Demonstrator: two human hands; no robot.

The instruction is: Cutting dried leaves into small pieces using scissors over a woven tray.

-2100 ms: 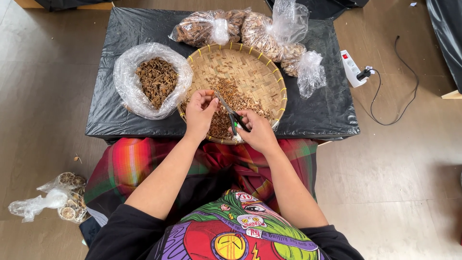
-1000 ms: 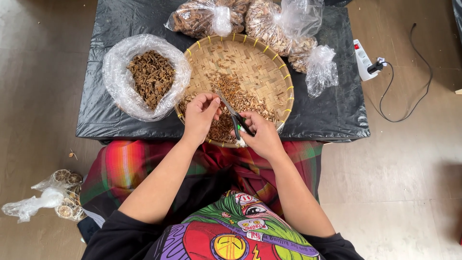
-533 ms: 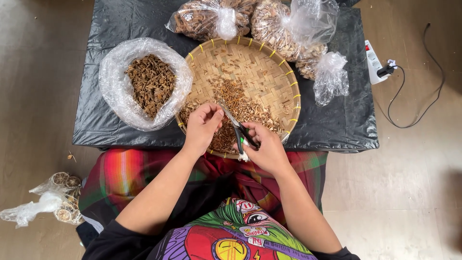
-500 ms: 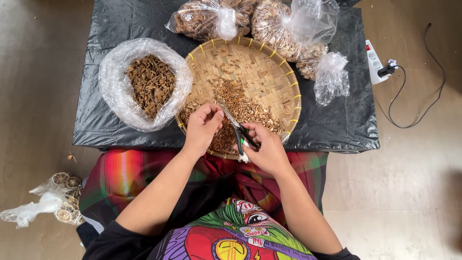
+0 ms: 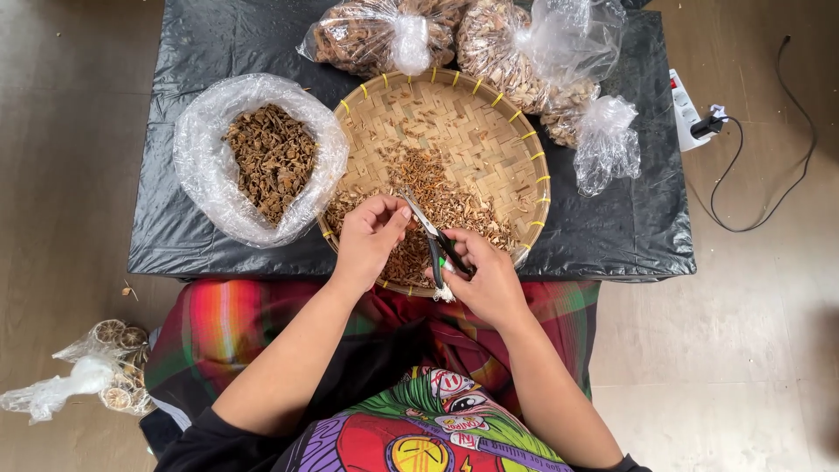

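From my feed: right hand [image 5: 489, 280] grips scissors [image 5: 434, 240] over woven tray [image 5: 524, 149]; left hand [image 5: 367, 240] fingers pinch a dried piece [image 5: 405, 208] w/ blades close. Slip could nick fingertips.
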